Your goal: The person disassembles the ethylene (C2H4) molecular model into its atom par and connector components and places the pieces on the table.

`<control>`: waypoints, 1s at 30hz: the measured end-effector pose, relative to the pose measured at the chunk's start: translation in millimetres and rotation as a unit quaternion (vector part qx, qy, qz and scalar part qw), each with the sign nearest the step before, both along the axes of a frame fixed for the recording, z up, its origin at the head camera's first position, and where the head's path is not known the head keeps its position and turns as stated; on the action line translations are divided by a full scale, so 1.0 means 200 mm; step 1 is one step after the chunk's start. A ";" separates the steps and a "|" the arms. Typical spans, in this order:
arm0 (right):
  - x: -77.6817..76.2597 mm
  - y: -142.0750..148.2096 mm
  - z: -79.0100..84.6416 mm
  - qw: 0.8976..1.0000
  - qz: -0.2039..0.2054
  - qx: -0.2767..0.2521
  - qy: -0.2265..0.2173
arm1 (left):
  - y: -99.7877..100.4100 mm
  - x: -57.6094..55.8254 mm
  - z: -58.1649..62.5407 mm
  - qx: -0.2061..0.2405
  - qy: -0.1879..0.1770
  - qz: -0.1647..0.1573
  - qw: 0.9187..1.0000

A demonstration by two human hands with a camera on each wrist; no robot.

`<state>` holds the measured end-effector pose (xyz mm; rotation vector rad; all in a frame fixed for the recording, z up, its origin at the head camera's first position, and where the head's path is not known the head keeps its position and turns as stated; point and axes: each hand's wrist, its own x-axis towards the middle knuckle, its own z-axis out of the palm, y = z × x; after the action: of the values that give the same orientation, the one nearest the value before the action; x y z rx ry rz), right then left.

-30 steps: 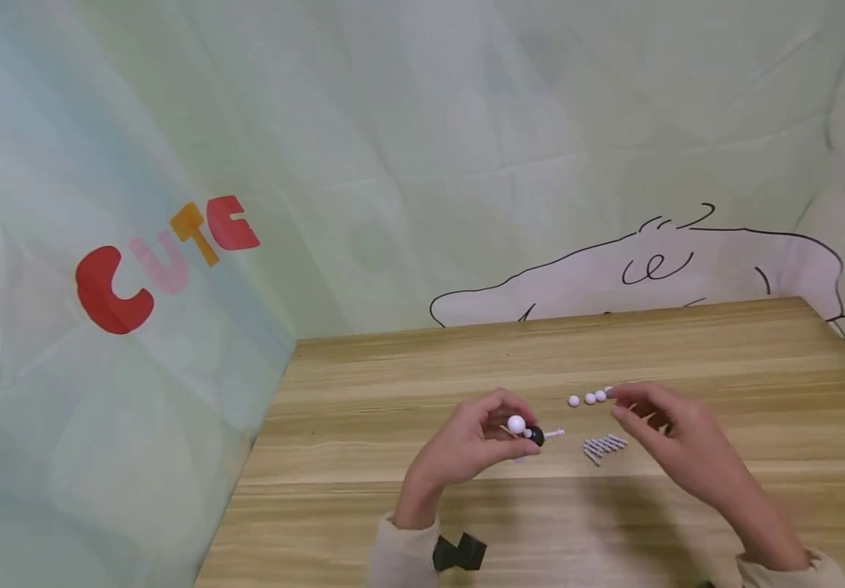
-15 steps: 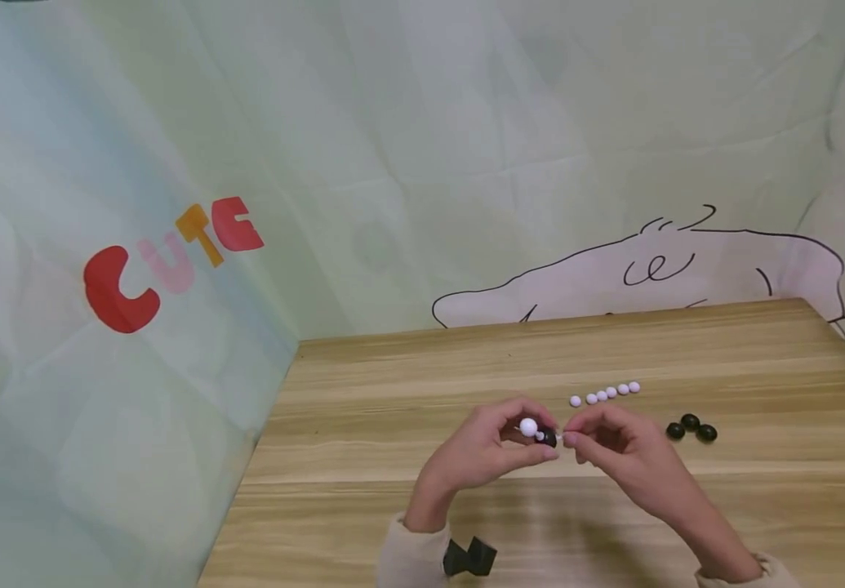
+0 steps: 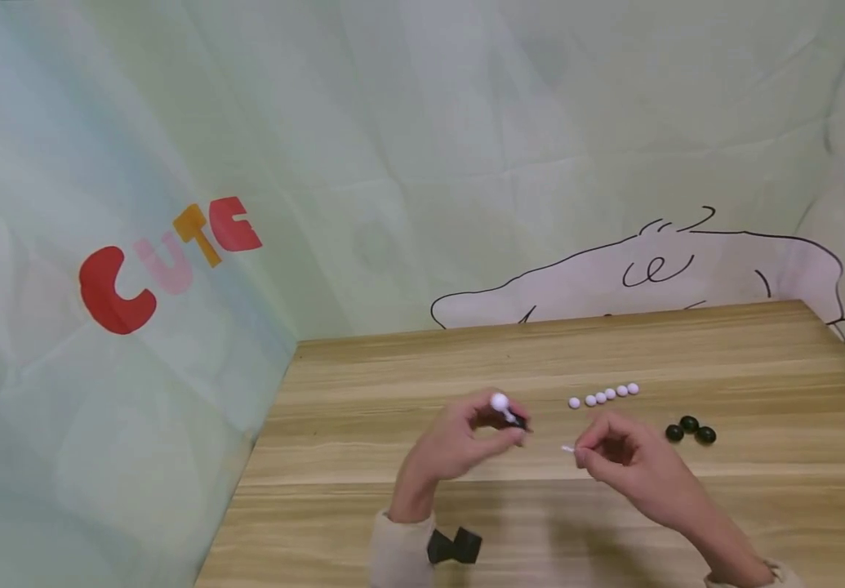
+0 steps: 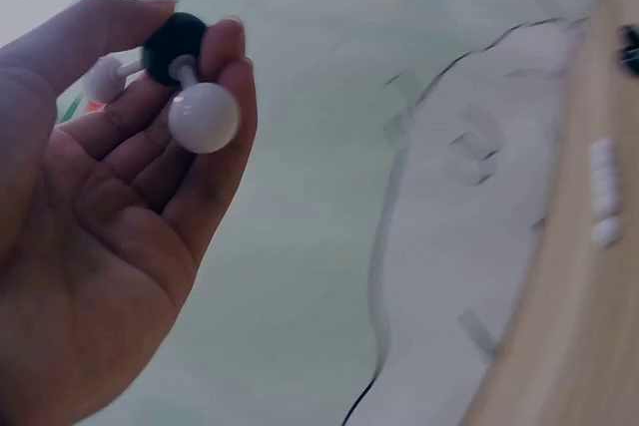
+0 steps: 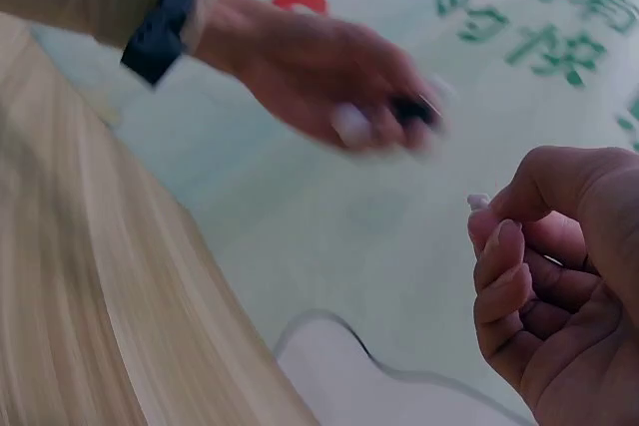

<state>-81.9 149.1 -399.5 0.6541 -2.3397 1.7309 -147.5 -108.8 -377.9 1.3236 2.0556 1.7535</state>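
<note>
My left hand [image 3: 455,441] pinches a black ball [image 4: 172,47] of a ball-and-stick model between thumb and fingertips. From that ball a short white stick leads to a white ball [image 4: 204,118]; a second white ball [image 4: 104,80] sits on another stick, partly behind the fingers. To the right, a loose white connector stick [image 3: 567,447] pokes out between the thumb and index finger of my right hand [image 3: 635,465]. Its tip [image 5: 478,202] also shows in the right wrist view. A gap separates the two hands, both above the table.
Several white balls [image 3: 610,394] lie in a row on the wooden table [image 3: 393,384], beyond my right hand. Three black balls [image 3: 690,424] are grouped to its right. A fabric backdrop [image 3: 363,245] stands along the table's far and left sides.
My right hand came left from above the white balls to the stick on the black ball, and now holds a stick apart from it. My left hand has drawn away leftward with the model.
</note>
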 end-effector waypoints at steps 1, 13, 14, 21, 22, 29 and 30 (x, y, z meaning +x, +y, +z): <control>0.00 0.04 -0.01 1.000 -0.023 0.010 -0.010 | -0.05 -0.01 0.01 0.025 -0.019 0.010 0.999; -0.13 0.07 -0.40 0.950 -0.145 0.261 -0.089 | -0.14 -0.02 0.01 0.041 -0.081 0.126 0.988; -0.13 0.05 -0.42 0.946 -0.148 0.275 -0.082 | -0.13 -0.01 0.01 0.032 -0.085 0.130 0.987; -0.13 -0.01 -0.48 0.924 -0.181 0.336 -0.041 | -0.05 0.01 -0.01 0.015 -0.093 0.127 0.987; -0.13 -0.01 -0.48 0.922 -0.184 0.337 -0.044 | -0.04 0.01 -0.02 0.012 -0.089 0.126 0.988; -0.11 -0.02 -0.33 0.944 -0.197 0.258 -0.056 | 0.02 0.04 -0.04 -0.017 -0.083 0.103 0.991; -0.11 -0.03 -0.28 0.953 -0.194 0.228 -0.045 | 0.03 0.04 -0.04 -0.021 -0.082 0.098 0.992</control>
<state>-104.0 144.1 -455.3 0.1437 -2.7237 1.0860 -139.9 -102.2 -385.7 0.9582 2.1787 1.8151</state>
